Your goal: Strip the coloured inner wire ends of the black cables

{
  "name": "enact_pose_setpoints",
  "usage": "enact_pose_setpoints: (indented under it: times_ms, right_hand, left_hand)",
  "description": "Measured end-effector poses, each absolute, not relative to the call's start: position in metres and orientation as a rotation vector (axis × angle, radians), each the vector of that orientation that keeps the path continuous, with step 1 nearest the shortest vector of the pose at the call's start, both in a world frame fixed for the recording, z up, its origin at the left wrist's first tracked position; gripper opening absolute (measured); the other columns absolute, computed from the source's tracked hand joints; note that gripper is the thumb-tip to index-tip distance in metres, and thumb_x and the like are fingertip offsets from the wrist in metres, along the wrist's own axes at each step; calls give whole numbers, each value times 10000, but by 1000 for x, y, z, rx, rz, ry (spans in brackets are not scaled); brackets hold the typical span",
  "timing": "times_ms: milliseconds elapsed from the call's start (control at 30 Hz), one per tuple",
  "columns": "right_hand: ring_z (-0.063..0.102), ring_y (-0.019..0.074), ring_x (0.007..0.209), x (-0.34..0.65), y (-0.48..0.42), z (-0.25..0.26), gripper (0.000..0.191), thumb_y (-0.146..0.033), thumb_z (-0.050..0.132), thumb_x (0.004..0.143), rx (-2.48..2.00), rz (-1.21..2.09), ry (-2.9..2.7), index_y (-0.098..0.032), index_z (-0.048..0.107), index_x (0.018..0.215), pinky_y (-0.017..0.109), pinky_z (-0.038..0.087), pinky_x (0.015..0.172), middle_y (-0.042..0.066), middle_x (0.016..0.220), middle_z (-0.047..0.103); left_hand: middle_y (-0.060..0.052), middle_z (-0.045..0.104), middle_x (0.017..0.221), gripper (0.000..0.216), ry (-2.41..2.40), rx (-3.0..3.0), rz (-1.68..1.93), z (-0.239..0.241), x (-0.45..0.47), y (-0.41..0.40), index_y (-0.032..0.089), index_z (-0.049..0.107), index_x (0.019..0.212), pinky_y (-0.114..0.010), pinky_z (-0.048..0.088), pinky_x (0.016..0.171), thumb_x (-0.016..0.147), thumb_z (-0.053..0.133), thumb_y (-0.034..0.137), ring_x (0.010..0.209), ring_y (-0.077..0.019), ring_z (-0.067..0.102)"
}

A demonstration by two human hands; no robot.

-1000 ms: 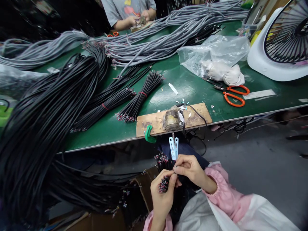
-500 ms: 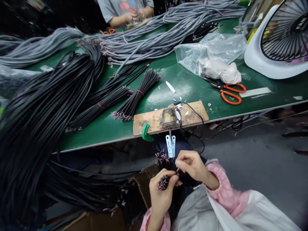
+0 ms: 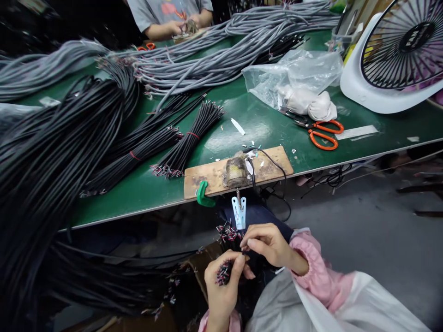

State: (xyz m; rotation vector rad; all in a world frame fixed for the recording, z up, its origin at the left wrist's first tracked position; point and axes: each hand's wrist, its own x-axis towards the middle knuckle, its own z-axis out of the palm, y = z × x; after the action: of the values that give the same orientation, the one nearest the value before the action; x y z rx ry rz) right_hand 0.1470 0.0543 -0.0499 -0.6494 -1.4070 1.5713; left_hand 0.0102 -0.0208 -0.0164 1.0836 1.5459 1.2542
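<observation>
My left hand [image 3: 223, 281] is wrapped around a bundle of thin black cables [image 3: 223, 273], whose red and white wire ends poke out of the fist. Its thumb and forefinger pinch the end of one black cable. Over that end, my right hand [image 3: 265, 244] has its fingertips closed together on it; the exact grip is partly hidden. Just beyond the hands, a light blue clothespin-like clip [image 3: 238, 213] hangs from a metal tip at the board's front. Behind the left hand stand more upright cable ends [image 3: 229, 233].
A wooden board [image 3: 204, 177] carrying a round motor-like block [image 3: 236, 171] is held at the table edge by a green clamp [image 3: 204, 194]. Tied black cables [image 3: 204, 120], orange-handled scissors [image 3: 323, 133], a plastic bag [image 3: 294, 74] and a white fan [image 3: 360, 92] lie around. Across the table, a person [image 3: 169, 20] works.
My view has shifted slightly, so the table things sit a little further left. The fingertips of my right hand have come down closer to the left thumb, over the cable end.
</observation>
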Motion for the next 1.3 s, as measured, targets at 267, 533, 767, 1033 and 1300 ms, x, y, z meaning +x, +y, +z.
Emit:
enact_pose_setpoints:
  times_ms: [267,533,767,1033,1300]
  right_hand:
    - [656,166,663,154,57,-37,166,-242,633,902,-698,1302,-1565,-148,764,861,270,541,622,89,774,752]
    - [657,173,640,150,54,-37,167,-231,633,902,-739,1250,-1599,-155,749,810,282,538,610,87,728,752]
    - [612,163,590,149,54,-34,128,-162,633,851,-758,1160,-1604,-165,715,752,282,504,576,62,660,713]
    - [587,151,565,147,49,-37,124,-113,627,785,-783,1218,-1588,-162,708,705,256,482,546,49,633,694]
    - [613,137,560,146,50,-31,97,-141,673,797,-807,1317,-1508,-136,769,790,227,510,548,58,661,709]
  left_hand:
    - [23,656,483,294,1549,1066,1271,-16,11,-19,186,692,646,-229,499,475,894,690,344,412,-144,616]
    - [-3,686,559,271,1652,1164,1249,-20,7,-20,181,693,619,-247,515,544,857,712,311,504,-167,642]
    - [6,680,580,204,1663,1203,1265,-21,9,-19,186,703,621,-243,506,568,812,743,247,533,-163,632]
    - [-10,709,599,243,1649,1133,1287,-23,3,-20,184,714,636,-237,516,574,848,722,302,545,-170,653]
    - [16,668,579,234,1607,1150,1260,-22,5,-18,186,695,635,-216,495,565,857,708,261,532,-145,624]
